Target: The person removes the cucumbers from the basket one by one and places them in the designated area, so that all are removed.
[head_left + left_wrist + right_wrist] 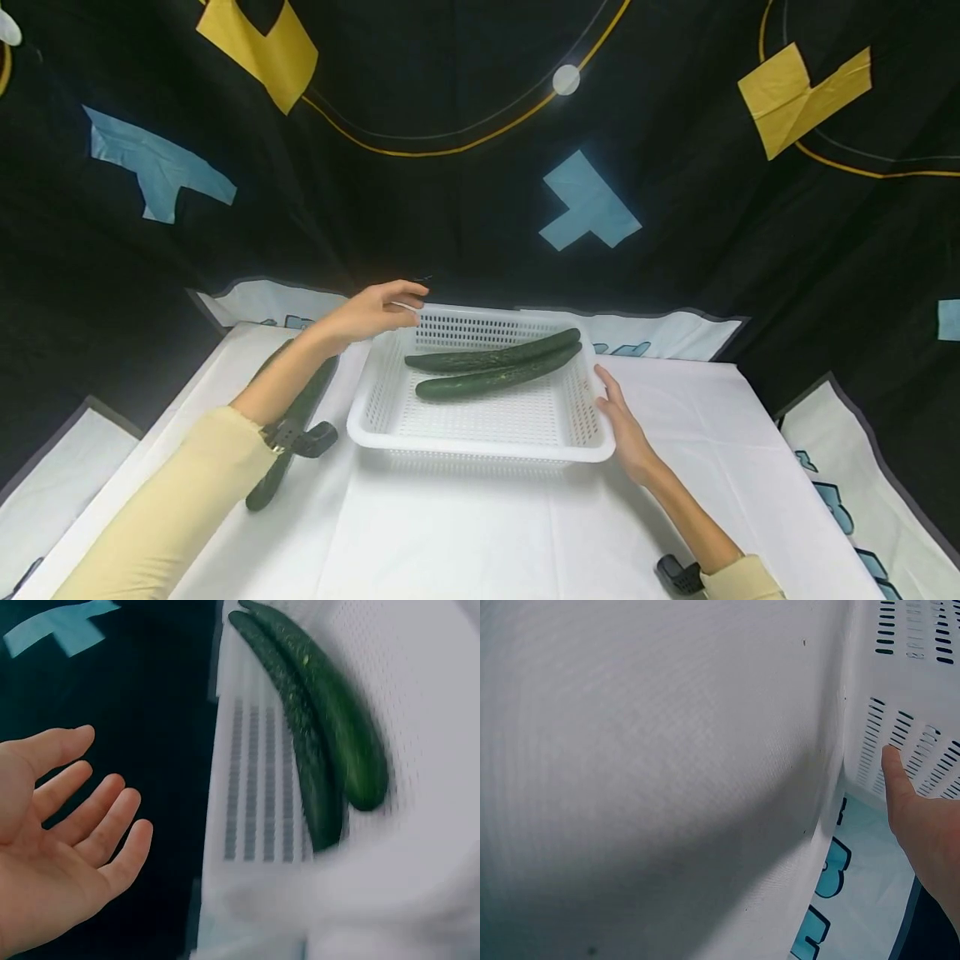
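Note:
Two dark green cucumbers (495, 371) lie side by side in a white plastic basket (480, 450) with slotted walls. My left hand (378, 310) hovers at the basket's far left corner, fingers spread and loosely bent, holding nothing; in the left wrist view its palm shows beside the basket wall. My right hand (624, 429) touches the basket's right side from outside. One extended finger (896, 776) rests against the slotted outer wall in the right wrist view. Left of the basket, another cucumber (272, 483) lies on the table, partly hidden beneath my left forearm.
A white cloth covers the table (450, 525). Behind it hangs a black curtain (450, 225) with blue and yellow tape pieces and a yellow cord. White printed cloth strips (847, 492) run along the table's far and side edges.

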`<state>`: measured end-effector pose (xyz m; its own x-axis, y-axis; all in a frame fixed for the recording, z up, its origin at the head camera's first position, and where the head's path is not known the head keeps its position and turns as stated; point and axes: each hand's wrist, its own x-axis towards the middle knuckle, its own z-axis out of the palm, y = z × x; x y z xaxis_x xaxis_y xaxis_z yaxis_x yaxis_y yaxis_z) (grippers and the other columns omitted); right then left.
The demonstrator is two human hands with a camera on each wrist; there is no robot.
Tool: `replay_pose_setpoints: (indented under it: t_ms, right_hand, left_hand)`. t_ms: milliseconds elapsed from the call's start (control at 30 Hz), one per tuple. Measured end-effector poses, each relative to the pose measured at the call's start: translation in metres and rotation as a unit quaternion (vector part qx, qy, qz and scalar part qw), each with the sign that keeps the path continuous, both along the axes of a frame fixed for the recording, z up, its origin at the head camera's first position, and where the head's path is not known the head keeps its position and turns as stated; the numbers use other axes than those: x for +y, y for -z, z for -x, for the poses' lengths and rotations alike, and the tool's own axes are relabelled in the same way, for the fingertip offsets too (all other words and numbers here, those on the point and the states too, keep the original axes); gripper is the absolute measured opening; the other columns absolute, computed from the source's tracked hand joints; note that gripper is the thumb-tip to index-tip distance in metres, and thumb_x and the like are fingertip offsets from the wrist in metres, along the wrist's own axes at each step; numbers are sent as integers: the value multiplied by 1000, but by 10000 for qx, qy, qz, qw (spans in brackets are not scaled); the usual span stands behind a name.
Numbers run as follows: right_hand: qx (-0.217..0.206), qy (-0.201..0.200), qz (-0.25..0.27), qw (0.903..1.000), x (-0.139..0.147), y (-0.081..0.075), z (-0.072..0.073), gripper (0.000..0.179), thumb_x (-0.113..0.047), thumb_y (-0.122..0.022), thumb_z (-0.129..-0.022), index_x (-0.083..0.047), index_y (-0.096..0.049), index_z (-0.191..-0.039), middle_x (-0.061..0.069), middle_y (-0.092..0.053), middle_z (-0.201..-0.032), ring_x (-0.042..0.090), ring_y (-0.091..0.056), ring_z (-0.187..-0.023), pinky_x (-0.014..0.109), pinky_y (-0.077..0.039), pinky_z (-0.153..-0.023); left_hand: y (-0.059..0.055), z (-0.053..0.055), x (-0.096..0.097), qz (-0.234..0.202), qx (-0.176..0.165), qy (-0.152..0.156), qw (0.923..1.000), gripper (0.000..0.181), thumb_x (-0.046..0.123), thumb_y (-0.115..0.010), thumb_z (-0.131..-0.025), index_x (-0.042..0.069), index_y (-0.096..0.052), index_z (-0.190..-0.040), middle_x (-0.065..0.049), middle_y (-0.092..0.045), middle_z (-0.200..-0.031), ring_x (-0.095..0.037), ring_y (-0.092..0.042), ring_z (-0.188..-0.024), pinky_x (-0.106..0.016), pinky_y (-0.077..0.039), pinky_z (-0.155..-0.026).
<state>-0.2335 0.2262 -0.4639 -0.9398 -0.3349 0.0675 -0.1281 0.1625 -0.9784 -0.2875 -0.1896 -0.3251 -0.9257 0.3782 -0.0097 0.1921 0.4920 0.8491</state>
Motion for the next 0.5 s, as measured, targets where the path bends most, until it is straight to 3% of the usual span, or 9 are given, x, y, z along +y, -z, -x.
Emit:
replay_pose_setpoints:
  t_ms: [133,333,500]
  right_hand:
    - [10,32,-46,10000,0,0,0,56,-26,-18,-109,-18,1,-161,10,3,-166,37,0,-150,60,-7,-115]
    - [16,91,-101,9999,-1,0,0,56,-27,-19,-109,-18,0,-161,11,2,-166,37,0,-150,60,-6,-116]
    - [-14,114,-98,9999,1,0,0,56,-27,-19,-109,-20,0,-161,10,2,-166,36,0,-150,60,-6,-116]
  left_hand:
    - [6,18,28,-95,-282,471,9984,55,12,-63,-97,5,-43,-148,-22,-49,-143,-34,-52,-126,-54,-39,-107]
    - [22,42,60,-22,-519,846,9951,53,12,-61,-99,4,-43,-148,-22,-50,-142,-32,-51,-127,-53,-40,-106]
    - [39,52,78,50,-710,1103,9913,53,7,-60,-98,1,-43,-148,-25,-49,-143,-34,-48,-131,-52,-40,-107]
